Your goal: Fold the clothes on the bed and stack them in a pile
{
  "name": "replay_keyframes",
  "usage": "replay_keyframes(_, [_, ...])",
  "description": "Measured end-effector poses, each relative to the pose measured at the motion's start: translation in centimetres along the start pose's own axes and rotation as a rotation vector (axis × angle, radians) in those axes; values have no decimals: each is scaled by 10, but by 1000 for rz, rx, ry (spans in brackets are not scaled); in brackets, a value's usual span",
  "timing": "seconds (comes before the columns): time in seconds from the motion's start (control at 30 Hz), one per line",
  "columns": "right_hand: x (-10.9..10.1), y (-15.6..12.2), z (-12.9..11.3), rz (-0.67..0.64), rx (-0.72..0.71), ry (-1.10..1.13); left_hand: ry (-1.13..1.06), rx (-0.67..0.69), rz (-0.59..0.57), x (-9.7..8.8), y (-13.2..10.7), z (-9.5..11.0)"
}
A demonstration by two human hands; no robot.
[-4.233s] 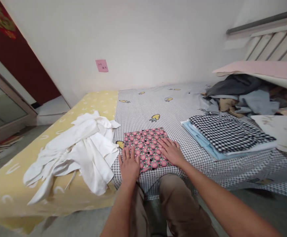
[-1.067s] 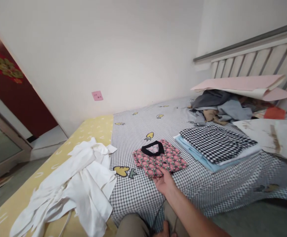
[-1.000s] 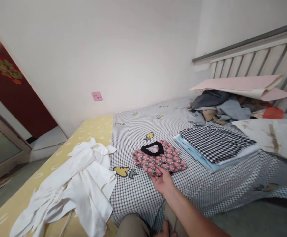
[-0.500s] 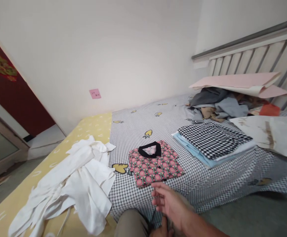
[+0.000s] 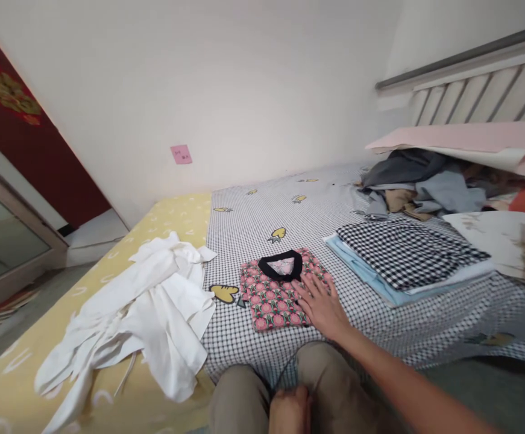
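A folded pink flower-print garment (image 5: 276, 292) with a black collar lies on the checked bed sheet (image 5: 289, 199). My right hand (image 5: 320, 303) rests flat on its right edge, fingers stretched out and holding nothing. My left hand (image 5: 289, 411) sits low between my knees, curled, with its fingers hidden from view. A crumpled white garment (image 5: 144, 307) lies to the left on the yellow sheet (image 5: 31, 361).
A folded stack with a black-and-white check garment (image 5: 407, 253) on light blue cloth sits to the right. Behind it is a heap of grey and tan clothes (image 5: 420, 181), pink and white boards (image 5: 470, 141) and a slatted headboard (image 5: 474, 90). A wall runs along the far side.
The garment was turned over, its black collar now showing. My left hand dropped to my lap. My right hand pulled back off the garment, then returned flat on its right edge.
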State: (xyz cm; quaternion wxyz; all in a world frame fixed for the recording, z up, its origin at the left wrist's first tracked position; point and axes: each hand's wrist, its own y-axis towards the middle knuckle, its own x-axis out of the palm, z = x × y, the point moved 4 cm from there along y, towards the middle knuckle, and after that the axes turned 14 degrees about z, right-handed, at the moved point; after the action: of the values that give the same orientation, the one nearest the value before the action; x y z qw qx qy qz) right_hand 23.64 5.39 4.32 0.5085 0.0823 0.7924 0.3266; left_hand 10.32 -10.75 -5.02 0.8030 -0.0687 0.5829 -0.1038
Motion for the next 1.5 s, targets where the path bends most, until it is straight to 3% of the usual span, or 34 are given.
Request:
replay_keyframes(0.13, [18, -18, 19, -11, -14, 90, -72, 272, 177, -15, 4, 8])
replay_keyframes(0.23, [8, -2, 45, 112, 23, 210, -120, 473, 566, -61, 11, 19])
replay_keyframes(0.3, [1, 12, 67, 207, 122, 152, -48, 434, 859, -93, 19, 22])
replay_keyframes(0.37, [1, 21, 87, 199, 235, 9, 49, 302, 1011, -110, 33, 19])
replay_keyframes(0.43, [4, 23, 99, 130, 297, -114, 119, 224, 1018, -105, 47, 12])
replay_keyframes(0.5, [9, 22, 102, 89, 292, -157, 177, 215, 994, -87, 56, 2])
replay_keyframes(0.6, [10, 18, 101, 100, 270, -144, 247, 153, 1010, -60, 59, -14])
replay_keyframes(0.67, [8, 18, 100, 104, 270, -141, 276, 146, 1022, -53, 57, -16])
replay_keyframes(0.87, [8, 16, 102, 141, 231, -179, 380, 179, 1045, -59, 40, -9])
replay_keyframes(1.1, [18, 10, 113, 176, 176, -173, 505, 119, 1090, -34, 17, -18])
replay_keyframes(1.23, [20, 10, 119, 195, 184, -115, 505, 128, 1080, -29, 13, -22])
replay_keyframes(1.4, [16, 9, 127, 319, 224, 167, 285, 136, 1054, -35, 12, -31])
replay_keyframes(1.5, [14, 10, 126, 338, 197, 249, 14, 77, 1047, -58, 17, -44])
